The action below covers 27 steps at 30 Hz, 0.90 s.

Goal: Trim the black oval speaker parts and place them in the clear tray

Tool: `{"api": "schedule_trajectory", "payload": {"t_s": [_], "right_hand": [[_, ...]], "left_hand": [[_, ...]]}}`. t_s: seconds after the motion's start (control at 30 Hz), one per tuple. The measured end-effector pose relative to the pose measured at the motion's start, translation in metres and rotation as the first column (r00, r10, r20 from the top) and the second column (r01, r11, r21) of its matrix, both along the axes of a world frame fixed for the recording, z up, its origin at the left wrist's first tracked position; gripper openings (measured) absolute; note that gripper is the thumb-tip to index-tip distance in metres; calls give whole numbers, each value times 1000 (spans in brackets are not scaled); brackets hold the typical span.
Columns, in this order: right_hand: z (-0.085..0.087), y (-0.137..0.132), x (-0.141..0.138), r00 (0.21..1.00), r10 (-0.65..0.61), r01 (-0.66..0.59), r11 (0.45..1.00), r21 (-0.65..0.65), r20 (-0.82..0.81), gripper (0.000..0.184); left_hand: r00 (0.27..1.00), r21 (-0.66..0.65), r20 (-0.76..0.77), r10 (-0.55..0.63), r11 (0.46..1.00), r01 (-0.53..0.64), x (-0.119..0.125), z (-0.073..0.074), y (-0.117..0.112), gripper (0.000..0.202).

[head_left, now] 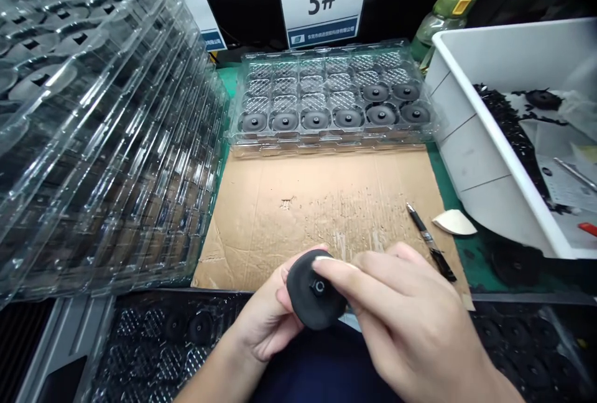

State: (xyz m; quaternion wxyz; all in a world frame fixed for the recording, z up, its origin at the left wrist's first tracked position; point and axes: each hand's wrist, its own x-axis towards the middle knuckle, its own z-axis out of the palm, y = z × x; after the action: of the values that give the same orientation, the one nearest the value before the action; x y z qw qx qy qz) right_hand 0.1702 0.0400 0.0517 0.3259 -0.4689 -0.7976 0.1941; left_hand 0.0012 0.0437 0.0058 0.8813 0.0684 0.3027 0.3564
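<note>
In front of me, above the near edge of the cardboard, is a round black plastic part with a small raised hub. My left hand is closed around its left edge, with some fingers hidden behind it. The index finger of my right hand presses on the face near the top rim, and the other fingers curl at its right side. Whether that hand also holds something small is hidden. A craft knife or pen with a dark body lies on the cardboard beyond my right hand.
Stacked clear trays of black parts rise at left. A clear blister tray, partly filled with similar parts, lies at the back. At right stand a white bin with black scraps, a cream wedge-shaped pad and a green bottle.
</note>
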Motion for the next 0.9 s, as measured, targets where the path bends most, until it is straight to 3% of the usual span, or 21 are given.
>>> {"api": "schedule_trajectory", "payload": {"t_s": [0.03,0.1,0.17,0.27,0.4,0.47,0.53,0.67,0.73,0.8,0.83,0.9], "right_hand": [[-2,6,0,999,39,-38,998,45,-25,31],[-11,17,1,986,97,-99,995,-5,-138,32],[-26,22,6,975,-8,-31,985,-172,-222,28],[-61,10,14,959,-222,148,921,-361,-174,23],[-109,-15,13,986,-118,52,891,-451,-120,26],[-118,-18,12,988,-98,32,883,-469,-117,24],[-107,-14,13,981,-158,87,877,-473,-113,22],[-46,-3,14,925,-311,231,917,-326,-219,22],[-18,1,9,948,-166,137,983,-121,-272,27],[-4,4,2,972,72,-63,997,48,-225,26],[-1,6,-1,972,160,-151,986,65,-173,27],[-1,9,-4,978,195,-197,980,-21,-69,29]], "left_hand": [[1000,-4,10,7,1000,-7,1,0,0,48],[999,12,24,25,1000,-26,0,1,-2,45],[999,31,30,37,999,-38,-4,1,-3,48],[998,32,45,51,998,-53,-10,0,-5,55],[992,33,95,80,996,-84,-11,-3,-5,53],[993,38,94,75,996,-79,-10,-3,-4,52],[995,49,89,49,997,-53,-10,-2,-4,52],[994,74,107,18,997,-26,-7,0,-6,53],[994,81,107,14,996,-22,-5,0,-8,53],[997,88,79,7,996,-14,-3,0,-10,49],[999,90,54,9,996,-14,-3,-1,-11,48],[1000,78,-10,19,997,-18,-3,-2,-12,50]]}}
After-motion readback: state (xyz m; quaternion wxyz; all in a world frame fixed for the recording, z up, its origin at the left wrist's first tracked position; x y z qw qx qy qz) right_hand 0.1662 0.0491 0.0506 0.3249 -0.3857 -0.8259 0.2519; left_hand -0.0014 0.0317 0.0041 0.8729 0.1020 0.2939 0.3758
